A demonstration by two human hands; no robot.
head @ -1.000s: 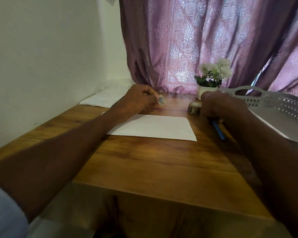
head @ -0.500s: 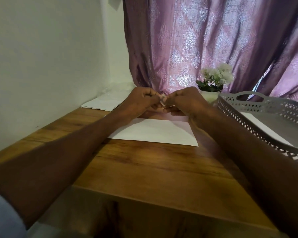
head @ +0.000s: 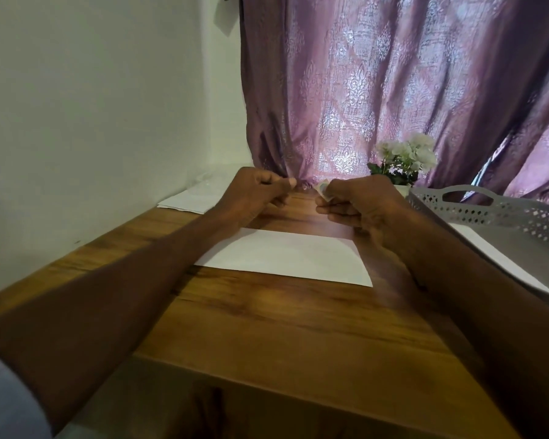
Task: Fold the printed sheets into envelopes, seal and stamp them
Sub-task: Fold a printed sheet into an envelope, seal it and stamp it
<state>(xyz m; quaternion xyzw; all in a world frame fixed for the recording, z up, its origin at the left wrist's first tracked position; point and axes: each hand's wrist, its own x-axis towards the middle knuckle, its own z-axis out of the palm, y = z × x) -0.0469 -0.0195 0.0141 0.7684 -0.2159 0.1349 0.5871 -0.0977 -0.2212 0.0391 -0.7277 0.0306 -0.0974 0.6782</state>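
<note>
A white folded envelope (head: 286, 256) lies flat on the wooden desk (head: 282, 331) in front of me. Above its far edge my right hand (head: 355, 204) pinches a small stamp (head: 323, 188) between thumb and fingers. My left hand (head: 257, 193) hovers a short way to the left with its fingers curled and thumb pressed to the forefinger; whether it pinches a scrap of backing I cannot tell. The two hands are apart, with a gap of bare desk between them.
A grey perforated tray (head: 488, 213) with white paper inside stands at the right. More white sheets (head: 191, 199) lie at the back left against the wall. A small pot of white flowers (head: 403, 160) stands before the purple curtain (head: 393, 90).
My right hand came from the tape roll and pen to meet my left hand at the stamp. The hands have now drawn apart, and the stamp has passed from left to right.
</note>
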